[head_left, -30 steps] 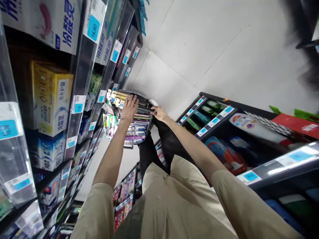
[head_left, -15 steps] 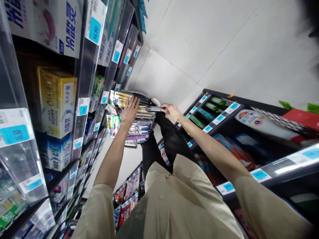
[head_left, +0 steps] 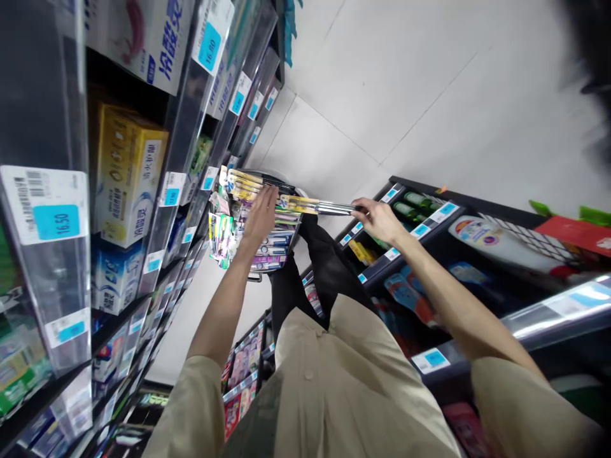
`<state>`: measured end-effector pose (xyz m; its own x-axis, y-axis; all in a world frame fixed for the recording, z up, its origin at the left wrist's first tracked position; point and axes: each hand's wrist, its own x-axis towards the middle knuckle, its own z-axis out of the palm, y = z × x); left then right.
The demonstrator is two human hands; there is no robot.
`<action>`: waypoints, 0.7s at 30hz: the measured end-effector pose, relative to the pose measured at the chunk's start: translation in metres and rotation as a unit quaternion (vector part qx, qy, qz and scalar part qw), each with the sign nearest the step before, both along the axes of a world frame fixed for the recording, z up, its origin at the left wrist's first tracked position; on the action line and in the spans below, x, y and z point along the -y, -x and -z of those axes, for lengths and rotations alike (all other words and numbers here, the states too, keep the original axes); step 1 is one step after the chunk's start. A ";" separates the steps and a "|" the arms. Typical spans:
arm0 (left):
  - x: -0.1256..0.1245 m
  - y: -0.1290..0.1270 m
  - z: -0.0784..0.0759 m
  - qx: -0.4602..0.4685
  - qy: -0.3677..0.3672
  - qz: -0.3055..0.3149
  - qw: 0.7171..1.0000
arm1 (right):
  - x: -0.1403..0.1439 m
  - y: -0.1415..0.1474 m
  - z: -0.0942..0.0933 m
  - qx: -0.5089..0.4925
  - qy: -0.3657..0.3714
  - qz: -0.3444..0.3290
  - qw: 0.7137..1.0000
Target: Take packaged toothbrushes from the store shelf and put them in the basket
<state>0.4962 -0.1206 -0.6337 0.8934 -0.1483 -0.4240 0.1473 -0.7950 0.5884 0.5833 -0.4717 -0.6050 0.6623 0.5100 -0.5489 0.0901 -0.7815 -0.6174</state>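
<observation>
A basket (head_left: 254,277) packed with several toothbrush packs (head_left: 272,249) stands low in front of me, beside the left shelf. Stretched flat over these packs, my left hand (head_left: 259,219) touches them with its fingers extended. My right hand (head_left: 379,217) pinches the end of a long, slim toothbrush pack (head_left: 317,205), yellow at one end and silvery towards my fingers. Its yellow end lies over the basket, close to my left fingertips. More yellow packs (head_left: 243,183) sit at the basket's far side. Part of the contents is hidden under my left hand.
On the left rise shelves with toothpaste boxes (head_left: 128,178) and price tags (head_left: 210,44). A lower shelf unit (head_left: 429,222) on the right carries bottles, among them a white bottle (head_left: 501,242). Pale floor tiles (head_left: 382,95) stretch ahead. My legs stand just right of the basket.
My right hand has moved right, drawing the toothbrush pack partly out over the basket's side, so its yellow end now shows. My left hand stays on the packs, its fingers closer together.
</observation>
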 end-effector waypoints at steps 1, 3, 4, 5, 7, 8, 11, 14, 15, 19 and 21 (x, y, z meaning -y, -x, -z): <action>0.008 0.007 -0.006 0.015 0.027 -0.048 0.998 | 0.004 0.004 -0.005 0.002 0.000 0.006 1.000; 0.027 0.023 -0.018 0.039 0.095 -0.167 0.981 | 0.010 0.017 -0.013 -0.002 -0.006 0.022 1.000; 0.037 0.032 -0.023 0.043 0.134 -0.237 0.961 | 0.014 0.027 -0.016 -0.010 -0.011 0.035 0.999; 0.047 0.041 -0.028 0.040 0.173 -0.308 0.935 | 0.017 0.039 -0.017 -0.022 -0.018 0.052 0.998; 0.064 0.059 -0.036 0.024 0.243 -0.435 0.867 | 0.023 0.065 -0.019 -0.061 -0.032 0.100 0.993; 0.071 0.068 -0.039 0.015 0.268 -0.490 0.829 | 0.025 0.079 -0.020 -0.093 -0.040 0.127 0.987; 0.081 0.087 -0.056 0.006 0.292 -0.622 0.727 | 0.023 0.118 -0.029 -0.212 -0.076 0.186 0.956; 0.074 0.094 -0.087 0.008 0.278 -0.698 0.660 | 0.006 0.143 -0.055 -0.280 -0.094 0.169 0.940; 0.069 0.094 -0.101 0.011 0.277 -0.708 0.650 | -0.003 0.147 -0.068 -0.293 -0.099 0.156 0.938; 0.046 0.086 -0.170 0.050 0.289 -0.721 0.627 | -0.046 0.157 -0.127 -0.362 -0.170 0.106 0.910; 0.035 0.086 -0.207 0.087 0.279 -0.725 0.623 | -0.068 0.161 -0.156 -0.378 -0.194 0.083 0.901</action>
